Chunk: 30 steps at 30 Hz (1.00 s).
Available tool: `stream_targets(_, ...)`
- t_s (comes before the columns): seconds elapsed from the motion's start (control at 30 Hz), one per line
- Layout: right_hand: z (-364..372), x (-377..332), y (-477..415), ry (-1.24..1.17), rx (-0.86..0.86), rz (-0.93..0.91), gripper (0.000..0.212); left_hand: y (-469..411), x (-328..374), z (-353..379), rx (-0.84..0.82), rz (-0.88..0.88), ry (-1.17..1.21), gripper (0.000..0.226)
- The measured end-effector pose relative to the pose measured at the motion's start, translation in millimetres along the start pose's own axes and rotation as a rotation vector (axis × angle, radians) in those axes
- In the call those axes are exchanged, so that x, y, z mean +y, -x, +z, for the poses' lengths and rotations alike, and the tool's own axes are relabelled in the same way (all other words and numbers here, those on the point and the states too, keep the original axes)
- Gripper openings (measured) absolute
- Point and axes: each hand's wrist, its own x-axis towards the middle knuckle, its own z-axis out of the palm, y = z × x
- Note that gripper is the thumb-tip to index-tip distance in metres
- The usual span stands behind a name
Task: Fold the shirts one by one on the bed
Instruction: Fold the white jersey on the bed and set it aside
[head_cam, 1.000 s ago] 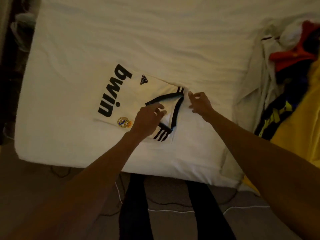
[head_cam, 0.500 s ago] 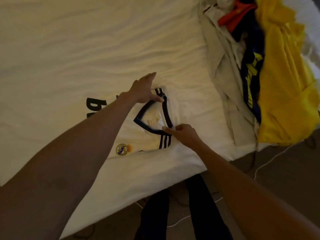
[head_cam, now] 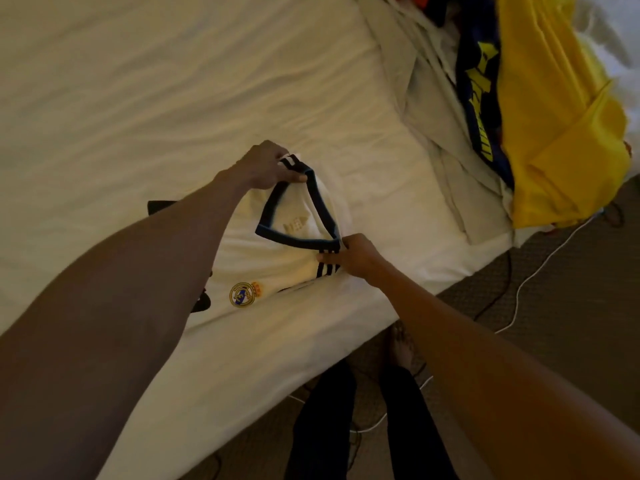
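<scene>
A folded white shirt (head_cam: pixel 270 271) with a black V-collar, black shoulder stripes and a round crest lies near the front edge of the white bed (head_cam: pixel 173 98). My left hand (head_cam: pixel 268 166) pinches the far shoulder at the collar. My right hand (head_cam: pixel 355 254) pinches the near shoulder by the three stripes. The collar end is raised a little off the sheet between both hands. My left forearm hides most of the black lettering on the shirt's front.
A heap of unfolded shirts lies on the bed's right side: a yellow shirt (head_cam: pixel 561 133), a dark blue shirt with yellow print (head_cam: pixel 479 98) and a pale one (head_cam: pixel 433 109). White cables (head_cam: pixel 526 282) run across the carpet beside my legs (head_cam: pixel 322 427).
Both hands moved from touching the collar to pinching the two shoulders, and the collar end has lifted. The view has swung to the right, bringing the shirt heap closer.
</scene>
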Motion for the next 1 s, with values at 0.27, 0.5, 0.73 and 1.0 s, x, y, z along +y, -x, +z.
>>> stream_targets(0.27,-29.8,-28.7,36.6,-0.399,-0.002,-0.131,0.024,62.4,13.4,-58.7,0.184,0.083,0.302,0.032)
stream_targets(0.5,-67.0,-124.2,93.2,-0.462,0.078,-0.305,0.021,163.1,37.3,-118.3,0.488,0.035,0.665,0.030)
stream_targets(0.73,-98.9,-206.7,165.1,-0.299,0.149,-0.494,0.031,299.0,66.4,-130.8,0.743,0.023,0.921,0.043)
stream_targets(1.0,-78.4,-259.5,269.4,0.120,0.100,-0.905,0.028,452.4,103.2,-77.1,1.057,-0.075,1.092,0.031)
